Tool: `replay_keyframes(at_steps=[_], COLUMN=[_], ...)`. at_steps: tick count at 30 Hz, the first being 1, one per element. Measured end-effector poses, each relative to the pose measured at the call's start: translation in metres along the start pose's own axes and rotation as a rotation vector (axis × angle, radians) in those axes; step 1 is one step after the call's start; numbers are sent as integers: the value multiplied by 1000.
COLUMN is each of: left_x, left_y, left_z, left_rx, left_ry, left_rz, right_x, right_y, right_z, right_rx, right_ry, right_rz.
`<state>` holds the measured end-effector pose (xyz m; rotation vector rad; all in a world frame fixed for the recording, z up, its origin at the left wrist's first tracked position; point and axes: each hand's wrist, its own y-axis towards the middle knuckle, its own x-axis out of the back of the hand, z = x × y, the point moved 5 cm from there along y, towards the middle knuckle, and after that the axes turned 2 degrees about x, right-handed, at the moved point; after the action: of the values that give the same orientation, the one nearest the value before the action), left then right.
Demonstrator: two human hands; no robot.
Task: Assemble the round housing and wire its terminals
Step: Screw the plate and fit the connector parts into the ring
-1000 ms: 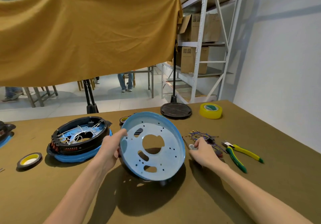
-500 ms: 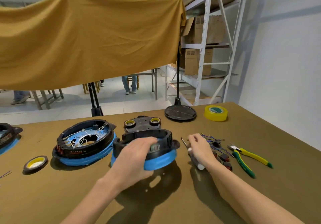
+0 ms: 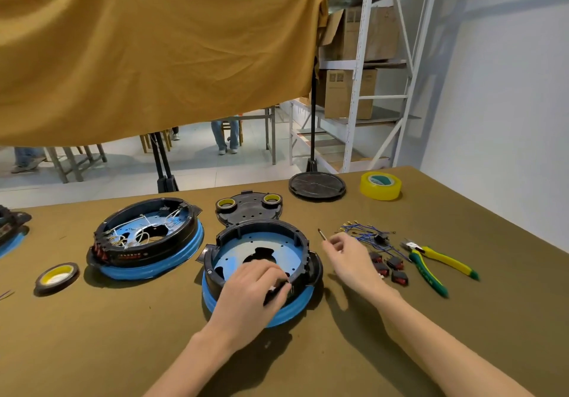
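Sitting open side up at lower centre of the frame: round black plastic housing on a blue ring base (image 3: pixel 261 270), flat on the olive-brown felt-like tabletop (image 3: pixel 123 335). Inside, only a bare pale-blue metal plate with a central cut-out and small drilled holes; no wires, no switches fitted as far as visible. Judged early in the task: shell set down, wiring not yet begun.

Draped over the near rim, left hand (image 3: pixel 249 295), fingers curled onto the black wall and pressing it down; grip loose rather than clenched. Just right of the housing, right hand (image 3: pixel 351 261), fingers pinched around a thin metal-tipped screwdriver (image 3: pixel 322 235) pointing toward upper left; handle mostly hidden in the palm.

Further right, loose and apart from the housing: a tangle of thin blue wires with small brass terminals (image 3: pixel 366 233), then a cluster of small black rocker switches with red faces (image 3: pixel 389 268), then green-and-yellow-handled pliers (image 3: pixel 431 264). All of it apparently left to install.

At centre left, a second, matching housing already filled with white wires and a row of red switches (image 3: pixel 147 239), a likely model of the finished state.

Behind, a flat black plastic cover plate carrying two small tape rolls (image 3: pixel 248 208); at upper right of the table, a glossy yellow tape roll (image 3: pixel 381 185).
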<state>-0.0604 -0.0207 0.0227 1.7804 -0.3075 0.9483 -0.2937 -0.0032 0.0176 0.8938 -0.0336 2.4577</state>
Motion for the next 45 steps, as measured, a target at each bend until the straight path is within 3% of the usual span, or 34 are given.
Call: replay_keyframes(at_steps=[3,13,21,28,31,36,45], left_x=[-9,-17,-12,-10,-6,4,-4], left_y=[7,6,3,5,7,12,15], left_z=[2,-1,1,4,3,15,17], left_rx=[115,172,118,112,184,494,489], left_ry=[141,172,161,107,-40,-427,-312], left_rz=[8,50,105,163,72,-172,-44], right_x=[36,40,53,79,80,79,77], right_y=[-4,-34,-27,-25,-29,-28,-24], right_z=[-28,-51,-54,-66,-69,-71,-64], right_rx=[-98,-53,-85,-49,-10,18,62], right_ry=[-132,-507,-507,-511,-533,-570,-569], right_rz=[-129,24,-78,-13,28,8,-20])
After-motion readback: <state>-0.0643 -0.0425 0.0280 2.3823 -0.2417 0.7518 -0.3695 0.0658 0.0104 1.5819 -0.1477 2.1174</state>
